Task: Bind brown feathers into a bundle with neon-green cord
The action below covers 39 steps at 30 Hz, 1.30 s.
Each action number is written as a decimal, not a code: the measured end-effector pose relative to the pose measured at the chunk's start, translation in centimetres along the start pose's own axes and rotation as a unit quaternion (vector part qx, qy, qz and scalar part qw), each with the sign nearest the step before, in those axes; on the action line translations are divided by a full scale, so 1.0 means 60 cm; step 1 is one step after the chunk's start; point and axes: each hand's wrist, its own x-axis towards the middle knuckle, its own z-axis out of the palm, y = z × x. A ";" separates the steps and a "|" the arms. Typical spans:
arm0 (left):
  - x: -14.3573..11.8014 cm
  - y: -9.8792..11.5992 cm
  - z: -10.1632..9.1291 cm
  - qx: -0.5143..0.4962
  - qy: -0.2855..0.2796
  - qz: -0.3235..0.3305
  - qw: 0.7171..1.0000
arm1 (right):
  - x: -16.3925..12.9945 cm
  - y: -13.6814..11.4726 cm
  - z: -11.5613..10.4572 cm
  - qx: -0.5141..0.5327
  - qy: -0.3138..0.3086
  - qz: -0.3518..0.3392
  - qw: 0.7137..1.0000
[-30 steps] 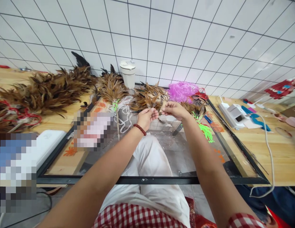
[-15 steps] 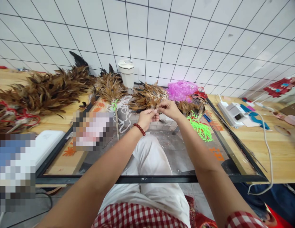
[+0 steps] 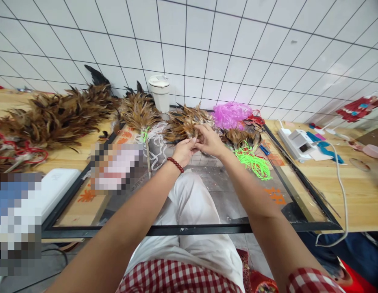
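My left hand (image 3: 183, 152), with a dark red bead bracelet (image 3: 176, 165) at its wrist, is closed in a pinch. Against it my right hand (image 3: 209, 141) has its fingertips bent together, so the two hands meet. Whatever they hold is too small or hidden to make out. Right behind them lies a pile of brown feathers (image 3: 184, 122). Left of the hands, a feather duster (image 3: 140, 112) has green string (image 3: 144, 135) round its neck and a thin stick (image 3: 148, 160). White cord (image 3: 158, 148) lies looped beside the stick. Bright green string (image 3: 254, 162) is heaped to the right.
A black-framed glass panel (image 3: 183, 230) spans the wooden table (image 3: 356, 203). A white lidded cup (image 3: 160, 93), a pink plastic bag (image 3: 231, 114) and more feathers (image 3: 242, 138) stand or lie near the tiled wall. Large feather bundles (image 3: 55, 116) fill the left; a white power strip (image 3: 294, 144) lies right.
My right hand has shifted slightly left, with its fingers raised and bent over my left hand. Both hands stay together. The whole view has moved a little.
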 end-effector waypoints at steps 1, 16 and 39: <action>0.000 0.000 0.000 -0.010 0.002 0.002 1.000 | 0.001 -0.004 -0.002 -0.010 0.009 0.007 1.000; -0.006 0.000 0.010 -0.020 0.065 0.055 0.996 | 0.005 -0.027 -0.056 -0.076 -0.367 0.204 0.905; -0.016 -0.005 0.017 0.091 0.008 0.046 0.995 | 0.007 0.002 -0.011 0.406 -0.002 0.191 0.894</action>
